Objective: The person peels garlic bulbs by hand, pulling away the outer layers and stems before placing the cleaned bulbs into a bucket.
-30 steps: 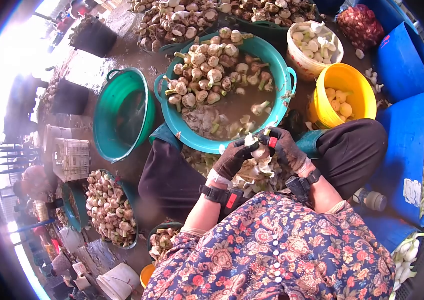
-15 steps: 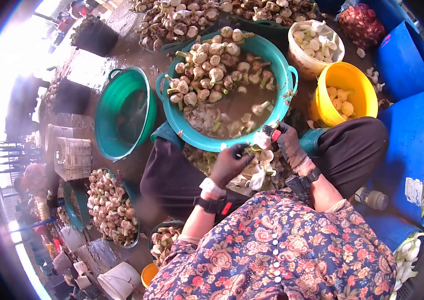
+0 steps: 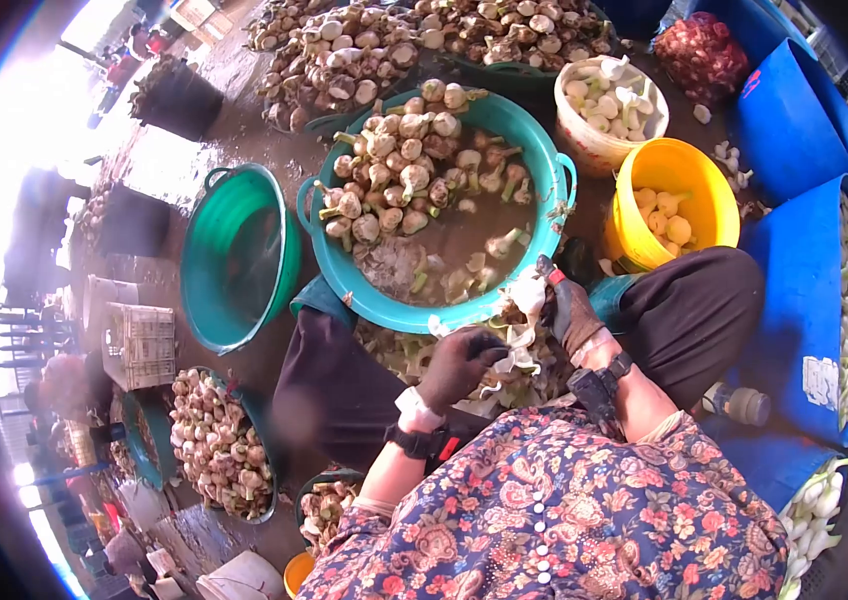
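My right hand (image 3: 572, 318), in a dark glove, is closed on a whitish garlic bulb (image 3: 524, 292) at the near rim of the big teal tub (image 3: 414, 318). A small black-and-red object (image 3: 551, 272) shows at its fingertips. Loose white peel (image 3: 518, 345) hangs under the bulb. My left hand (image 3: 459, 368), also gloved, is a little lower and to the left, fingers curled together beside the peel; I cannot tell what is in them. Unpeeled garlic bulbs (image 3: 394, 165) are heaped in the tub's far half, with scraps nearer me. More peelings lie between my legs.
A yellow bucket (image 3: 719, 190) of peeled bulbs and a white bucket (image 3: 584, 140) of trimmed ones stand to the right. Blue drums (image 3: 794, 320) line the right edge. A green basin (image 3: 204, 290) is left of the tub. Garlic heaps (image 3: 344, 60) lie beyond; another garlic-filled basin (image 3: 219, 440) is lower left.
My left hand has drawn down, away from the bulb. White peel now hangs lower beneath the bulb in my right hand. The whole view has shifted slightly.
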Action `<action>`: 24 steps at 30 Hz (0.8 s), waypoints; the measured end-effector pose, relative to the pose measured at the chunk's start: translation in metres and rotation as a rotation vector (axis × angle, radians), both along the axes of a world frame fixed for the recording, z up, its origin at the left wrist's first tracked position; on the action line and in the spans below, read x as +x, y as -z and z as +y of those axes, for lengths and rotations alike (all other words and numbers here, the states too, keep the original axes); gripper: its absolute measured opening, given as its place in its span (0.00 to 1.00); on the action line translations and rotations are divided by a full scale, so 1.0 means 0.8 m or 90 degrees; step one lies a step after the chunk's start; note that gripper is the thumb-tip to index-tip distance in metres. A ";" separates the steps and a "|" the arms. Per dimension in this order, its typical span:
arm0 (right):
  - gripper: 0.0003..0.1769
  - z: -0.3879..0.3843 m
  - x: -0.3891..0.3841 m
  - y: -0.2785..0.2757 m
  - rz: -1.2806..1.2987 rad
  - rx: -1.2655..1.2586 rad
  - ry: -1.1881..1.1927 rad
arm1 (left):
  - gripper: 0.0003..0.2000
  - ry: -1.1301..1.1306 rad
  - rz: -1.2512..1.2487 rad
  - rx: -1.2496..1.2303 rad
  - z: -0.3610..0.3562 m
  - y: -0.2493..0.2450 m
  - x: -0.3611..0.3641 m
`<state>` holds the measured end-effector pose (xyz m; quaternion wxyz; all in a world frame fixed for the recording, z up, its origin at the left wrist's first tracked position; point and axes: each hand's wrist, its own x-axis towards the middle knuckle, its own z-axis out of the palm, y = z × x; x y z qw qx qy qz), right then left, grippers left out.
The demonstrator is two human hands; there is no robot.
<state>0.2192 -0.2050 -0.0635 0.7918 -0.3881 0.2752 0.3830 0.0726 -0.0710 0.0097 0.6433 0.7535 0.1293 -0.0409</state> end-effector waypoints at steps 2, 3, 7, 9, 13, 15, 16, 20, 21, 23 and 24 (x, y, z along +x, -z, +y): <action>0.14 -0.016 0.006 -0.012 0.045 0.158 -0.041 | 0.07 0.016 0.122 -0.024 0.017 0.007 -0.013; 0.15 -0.022 0.009 -0.019 0.064 0.238 -0.061 | 0.12 0.084 0.206 0.073 0.030 0.002 -0.016; 0.15 -0.019 0.005 -0.014 0.057 0.115 -0.069 | 0.18 0.156 0.204 0.355 0.054 0.035 0.001; 0.15 -0.017 0.006 -0.028 0.036 -0.038 -0.090 | 0.20 0.110 0.180 0.380 0.057 0.048 0.031; 0.12 -0.018 0.028 -0.049 -0.096 -0.153 -0.087 | 0.31 0.027 0.142 0.431 0.065 0.123 0.125; 0.12 -0.027 0.065 -0.046 -0.031 0.007 0.035 | 0.35 0.076 0.180 0.443 0.064 0.152 0.178; 0.17 -0.037 0.086 -0.049 -0.033 0.187 0.149 | 0.38 0.099 0.200 0.452 0.064 0.168 0.200; 0.34 -0.062 0.146 -0.102 -0.326 0.189 0.156 | 0.44 0.135 0.226 0.324 0.066 0.290 0.241; 0.35 -0.062 0.143 -0.100 -0.308 0.019 0.075 | 0.42 0.142 0.221 0.299 0.064 0.291 0.248; 0.26 -0.042 0.124 -0.088 -0.274 -0.262 0.022 | 0.39 0.148 0.234 0.241 0.056 0.275 0.241; 0.29 -0.037 0.118 -0.058 -0.317 -0.375 -0.067 | 0.33 0.046 0.243 0.045 0.047 0.224 0.237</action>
